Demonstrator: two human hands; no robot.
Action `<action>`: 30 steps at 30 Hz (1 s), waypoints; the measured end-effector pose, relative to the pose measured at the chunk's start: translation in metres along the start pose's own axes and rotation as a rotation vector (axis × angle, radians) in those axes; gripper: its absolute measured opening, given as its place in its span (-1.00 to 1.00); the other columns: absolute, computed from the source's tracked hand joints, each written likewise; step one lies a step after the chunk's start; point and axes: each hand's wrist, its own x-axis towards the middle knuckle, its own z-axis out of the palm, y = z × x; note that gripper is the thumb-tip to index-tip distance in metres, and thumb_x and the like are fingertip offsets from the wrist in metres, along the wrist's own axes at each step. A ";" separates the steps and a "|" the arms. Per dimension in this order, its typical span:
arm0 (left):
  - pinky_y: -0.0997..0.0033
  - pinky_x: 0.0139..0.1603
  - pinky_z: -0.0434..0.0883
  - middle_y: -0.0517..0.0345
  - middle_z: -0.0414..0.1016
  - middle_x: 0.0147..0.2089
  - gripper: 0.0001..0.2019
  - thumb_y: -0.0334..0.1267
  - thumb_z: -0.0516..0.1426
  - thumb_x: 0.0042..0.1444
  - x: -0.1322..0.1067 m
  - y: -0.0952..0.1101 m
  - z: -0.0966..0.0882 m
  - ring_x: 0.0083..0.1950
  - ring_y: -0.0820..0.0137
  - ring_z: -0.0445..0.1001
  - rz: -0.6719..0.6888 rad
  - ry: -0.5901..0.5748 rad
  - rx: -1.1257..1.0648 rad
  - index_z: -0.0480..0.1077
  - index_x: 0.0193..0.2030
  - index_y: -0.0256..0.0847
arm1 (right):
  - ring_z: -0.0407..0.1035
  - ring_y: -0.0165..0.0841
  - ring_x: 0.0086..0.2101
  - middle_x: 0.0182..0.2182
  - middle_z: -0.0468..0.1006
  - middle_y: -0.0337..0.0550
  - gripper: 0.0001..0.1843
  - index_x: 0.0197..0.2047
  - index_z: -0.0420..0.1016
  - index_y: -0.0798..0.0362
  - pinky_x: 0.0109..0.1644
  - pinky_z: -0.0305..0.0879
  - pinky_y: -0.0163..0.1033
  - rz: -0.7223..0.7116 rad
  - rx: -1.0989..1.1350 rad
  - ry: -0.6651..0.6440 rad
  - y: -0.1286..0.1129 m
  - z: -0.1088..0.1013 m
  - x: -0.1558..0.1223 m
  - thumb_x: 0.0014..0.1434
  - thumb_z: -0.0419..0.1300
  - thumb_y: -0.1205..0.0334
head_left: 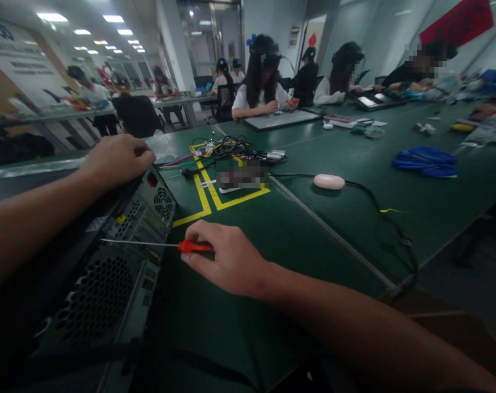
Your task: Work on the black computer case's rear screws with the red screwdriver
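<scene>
A desktop computer case [108,273] lies on its side at the left of the green table [297,240], its rear panel with fan grilles facing right. My left hand [117,159] rests closed on the case's top far edge. My right hand [227,259] grips a red-handled screwdriver [192,246]. Its thin shaft points left, with the tip against the rear panel of the case.
A tangle of cables [231,148] lies inside yellow tape lines [207,199]. A pink oval object [328,181] with a black cord and a blue cloth [425,161] lie to the right. Several people sit working at the far end of the table.
</scene>
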 end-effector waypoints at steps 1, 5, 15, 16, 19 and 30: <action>-0.10 0.19 0.46 -0.36 0.64 0.07 -0.38 -0.04 -0.14 0.27 0.000 0.000 0.000 0.10 -0.12 0.59 0.003 -0.001 0.002 0.63 0.05 -0.40 | 0.43 -0.36 -0.27 -0.20 0.57 -0.23 -0.87 -0.05 0.43 0.00 -0.15 0.28 -0.25 0.001 0.002 -0.001 0.000 0.000 0.000 0.39 0.28 0.20; -0.09 0.15 0.47 -0.37 0.65 0.04 -0.38 -0.04 -0.14 0.27 0.000 0.000 0.000 0.06 -0.12 0.60 0.012 -0.012 0.009 0.62 0.03 -0.41 | 0.43 -0.36 -0.26 -0.19 0.57 -0.22 -0.87 -0.05 0.44 0.02 -0.15 0.28 -0.25 -0.006 0.003 -0.006 0.000 0.000 0.000 0.39 0.27 0.20; -0.09 0.15 0.47 -0.37 0.65 0.03 -0.39 -0.04 -0.14 0.26 -0.003 0.003 -0.003 0.07 -0.15 0.60 -0.014 -0.019 -0.010 0.61 0.04 -0.39 | 0.44 -0.35 -0.25 -0.18 0.58 -0.22 -0.86 -0.05 0.43 -0.01 -0.14 0.29 -0.24 -0.001 -0.001 -0.005 0.001 0.000 0.000 0.39 0.27 0.18; -0.10 0.15 0.47 -0.37 0.65 0.03 -0.39 -0.04 -0.14 0.26 -0.003 0.005 -0.004 0.08 -0.15 0.60 -0.024 -0.024 -0.011 0.60 0.05 -0.39 | 0.44 -0.34 -0.25 -0.18 0.58 -0.22 -0.86 -0.05 0.43 -0.01 -0.14 0.29 -0.24 0.002 -0.006 -0.003 0.001 0.001 0.001 0.39 0.27 0.18; -0.17 0.13 0.49 -0.38 0.62 0.11 -0.38 0.01 -0.13 0.29 -0.005 0.007 -0.007 0.14 -0.21 0.57 -0.108 -0.059 -0.012 0.58 0.11 -0.35 | 0.45 -0.34 -0.24 -0.18 0.59 -0.21 -0.86 -0.05 0.43 0.00 -0.14 0.30 -0.24 0.013 -0.005 -0.007 0.001 0.000 0.001 0.39 0.28 0.18; -0.23 0.10 0.51 -0.38 0.59 0.17 -0.35 0.09 -0.15 0.30 -0.005 0.007 -0.008 0.21 -0.27 0.54 -0.191 -0.103 0.012 0.58 0.11 -0.31 | 0.43 -0.37 -0.27 -0.21 0.57 -0.23 -0.84 -0.05 0.43 0.01 -0.16 0.28 -0.26 0.022 -0.006 0.000 -0.001 -0.001 0.000 0.39 0.30 0.17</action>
